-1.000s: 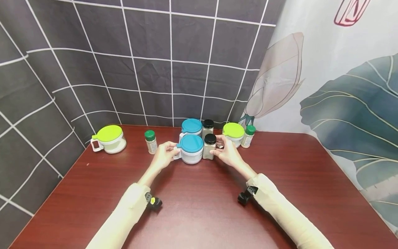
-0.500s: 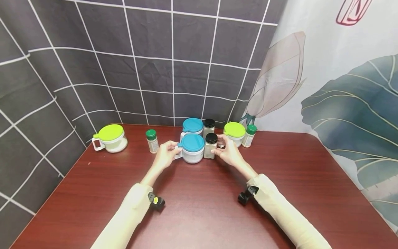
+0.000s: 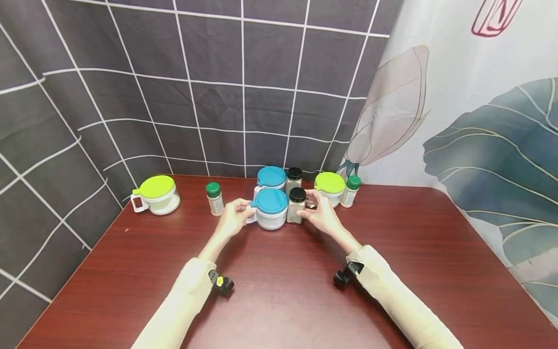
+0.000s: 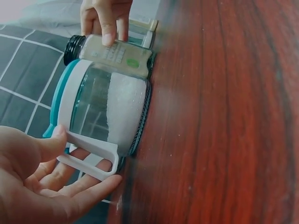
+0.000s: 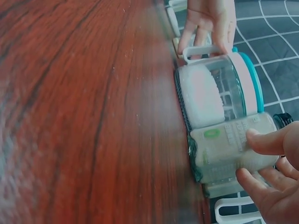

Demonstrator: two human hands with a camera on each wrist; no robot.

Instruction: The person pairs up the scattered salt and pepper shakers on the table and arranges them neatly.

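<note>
At the middle of the table in the head view, my left hand (image 3: 234, 216) holds the white handle of a blue-lidded seasoning jar (image 3: 271, 209). The left wrist view shows its thumb by the lid end of the handle (image 4: 96, 156) and white grains inside the clear jar. My right hand (image 3: 321, 214) grips a black-capped spice bottle (image 3: 296, 207) from the right, thumb on its front face; the fingers behind are partly hidden. In the right wrist view, the spice bottle (image 5: 229, 140) stands against the jar. Both containers are upright on the table.
Behind them stand a second blue-lidded jar (image 3: 271, 176) and black-capped bottle (image 3: 294, 178). To the right are a green-lidded jar (image 3: 330, 186) and a green-capped shaker (image 3: 349, 193). Leftward stand another green-capped shaker (image 3: 214, 198) and green-lidded jar (image 3: 157, 194). A grid-patterned curtain (image 3: 209, 106) backs the table.
</note>
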